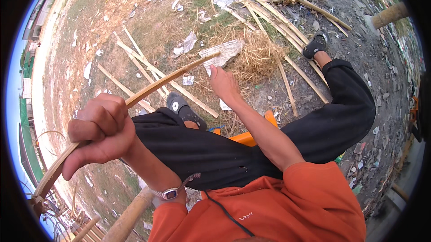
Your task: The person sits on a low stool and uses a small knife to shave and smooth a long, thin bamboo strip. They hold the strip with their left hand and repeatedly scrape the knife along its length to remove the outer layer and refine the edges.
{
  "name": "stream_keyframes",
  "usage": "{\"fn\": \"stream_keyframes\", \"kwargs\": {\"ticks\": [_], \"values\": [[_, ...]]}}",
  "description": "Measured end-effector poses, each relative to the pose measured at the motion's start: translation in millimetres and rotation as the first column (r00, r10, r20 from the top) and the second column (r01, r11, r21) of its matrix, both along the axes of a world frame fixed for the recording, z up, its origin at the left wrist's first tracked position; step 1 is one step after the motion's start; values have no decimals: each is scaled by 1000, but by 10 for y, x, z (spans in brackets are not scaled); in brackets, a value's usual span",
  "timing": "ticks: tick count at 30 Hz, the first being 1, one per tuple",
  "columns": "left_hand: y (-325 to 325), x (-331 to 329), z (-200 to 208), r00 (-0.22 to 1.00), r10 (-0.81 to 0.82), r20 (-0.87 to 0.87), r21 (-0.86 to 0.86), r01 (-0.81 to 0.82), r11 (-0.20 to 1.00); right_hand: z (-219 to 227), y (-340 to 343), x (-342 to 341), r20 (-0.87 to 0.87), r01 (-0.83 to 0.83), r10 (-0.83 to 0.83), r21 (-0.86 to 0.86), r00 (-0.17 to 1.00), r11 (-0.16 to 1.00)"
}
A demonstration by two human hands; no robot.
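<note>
My left hand (101,129) is wrapped round a long split bamboo strip (173,77). The strip slants from the lower left edge, through my fist, up to a tip over a pale, weathered wooden board (229,52) on the ground. My right hand (223,85) is closed just below that board, close to the strip's far end. Its fingers are turned away from view, so whatever they hold is hidden. Right beside the board lies a heap of straw-coloured shavings (260,58).
Loose bamboo strips (150,67) lie near my left shoe (182,107). More long strips (278,22) are piled by my right shoe (316,44). An orange plastic seat (244,138) shows between my legs. Bamboo poles (390,15) stand at the right, and another pole (130,215) at lower left.
</note>
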State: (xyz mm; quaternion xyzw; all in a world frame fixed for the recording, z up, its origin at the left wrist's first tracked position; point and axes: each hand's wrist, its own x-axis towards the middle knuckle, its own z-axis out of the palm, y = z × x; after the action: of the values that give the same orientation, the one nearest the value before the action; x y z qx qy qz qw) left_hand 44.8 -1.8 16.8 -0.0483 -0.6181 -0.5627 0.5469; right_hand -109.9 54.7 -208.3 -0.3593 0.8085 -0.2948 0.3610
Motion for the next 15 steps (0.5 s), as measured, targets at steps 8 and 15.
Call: {"fn": "stream_keyframes", "kwargs": {"ticks": [8, 15], "values": [[67, -13, -17, 1000, 18, -4, 1, -18, 1000, -168, -34, -8, 1, 8, -8, -20, 1000, 1000], [55, 29, -29, 999, 37, -6, -3, -37, 999, 188, 171, 243, -9, -5, 3, -272, 1000, 962]]}}
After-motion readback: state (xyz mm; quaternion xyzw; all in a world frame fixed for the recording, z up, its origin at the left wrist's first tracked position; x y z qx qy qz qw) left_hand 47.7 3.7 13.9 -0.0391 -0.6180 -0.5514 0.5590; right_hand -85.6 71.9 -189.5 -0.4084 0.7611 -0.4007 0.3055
